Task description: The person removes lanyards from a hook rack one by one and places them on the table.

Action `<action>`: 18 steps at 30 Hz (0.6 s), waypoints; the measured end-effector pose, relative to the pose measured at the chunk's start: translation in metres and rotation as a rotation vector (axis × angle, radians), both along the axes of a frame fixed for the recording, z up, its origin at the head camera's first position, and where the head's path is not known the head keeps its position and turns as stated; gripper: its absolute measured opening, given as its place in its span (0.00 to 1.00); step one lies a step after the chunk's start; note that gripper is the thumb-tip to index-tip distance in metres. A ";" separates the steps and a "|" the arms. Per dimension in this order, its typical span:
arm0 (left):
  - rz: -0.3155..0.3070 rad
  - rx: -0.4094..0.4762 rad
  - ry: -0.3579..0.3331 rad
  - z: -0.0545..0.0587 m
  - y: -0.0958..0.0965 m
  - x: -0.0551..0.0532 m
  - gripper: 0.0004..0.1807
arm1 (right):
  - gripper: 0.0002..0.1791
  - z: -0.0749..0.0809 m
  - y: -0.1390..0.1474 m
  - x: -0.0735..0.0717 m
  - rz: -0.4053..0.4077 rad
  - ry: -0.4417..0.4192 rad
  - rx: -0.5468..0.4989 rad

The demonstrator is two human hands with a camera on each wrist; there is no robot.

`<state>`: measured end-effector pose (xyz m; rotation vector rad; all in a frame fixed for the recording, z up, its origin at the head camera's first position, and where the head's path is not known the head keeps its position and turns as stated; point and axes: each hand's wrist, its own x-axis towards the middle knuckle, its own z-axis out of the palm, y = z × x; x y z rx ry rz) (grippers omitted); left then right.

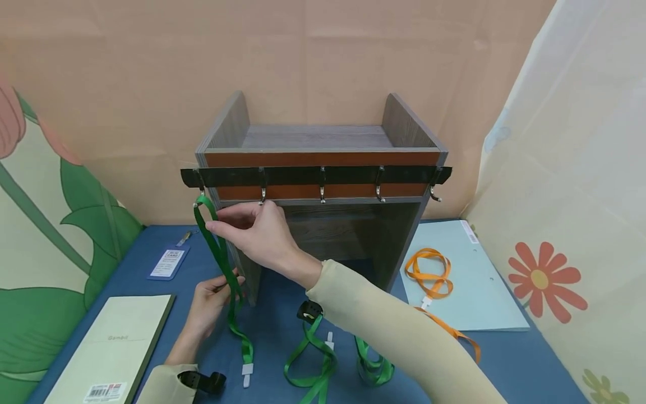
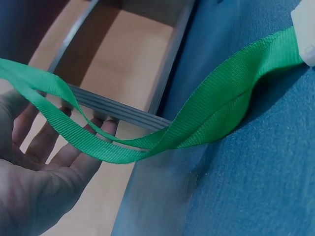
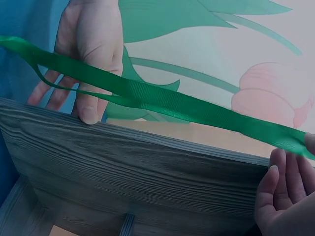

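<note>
A green lanyard (image 1: 220, 255) hangs by its loop from the leftmost hook of a black hook rail (image 1: 298, 176) on a grey wooden shelf (image 1: 229, 132). Near the loop's top, my right hand (image 1: 267, 238) pinches the strap between thumb and fingers; its thumb overlaps the ribbon in the right wrist view. Lower down, my left hand (image 1: 209, 308) is behind the strap with fingers extended beside the shelf's side panel (image 3: 138, 172). Both bands cross in front of that palm in the left wrist view. A white clip (image 1: 247, 371) ends the lanyard, low over the blue table.
At left are a blue badge holder (image 1: 169, 262) and a pale notebook (image 1: 111, 339). Green lanyards (image 1: 328, 365) lie in front of the shelf, partly under my right forearm. An orange lanyard (image 1: 429, 276) lies on a light blue folder (image 1: 479, 280) at right. Other rail hooks hang bare.
</note>
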<state>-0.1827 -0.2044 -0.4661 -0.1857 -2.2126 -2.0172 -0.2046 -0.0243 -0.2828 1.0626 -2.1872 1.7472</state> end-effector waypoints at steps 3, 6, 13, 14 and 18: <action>0.001 0.000 0.006 0.000 0.000 0.001 0.17 | 0.11 0.000 0.000 0.001 -0.013 0.006 0.008; 0.003 0.002 0.011 0.000 0.000 0.000 0.18 | 0.09 0.001 0.001 0.002 -0.017 0.004 0.004; -0.028 0.039 0.034 -0.002 -0.001 -0.002 0.17 | 0.09 0.000 0.009 0.004 0.013 0.016 -0.057; -0.031 0.045 0.038 -0.003 -0.001 -0.002 0.17 | 0.10 0.000 0.010 0.005 0.019 0.011 -0.069; -0.014 0.043 0.032 -0.002 0.000 -0.003 0.15 | 0.10 0.000 0.013 0.009 0.019 0.010 -0.105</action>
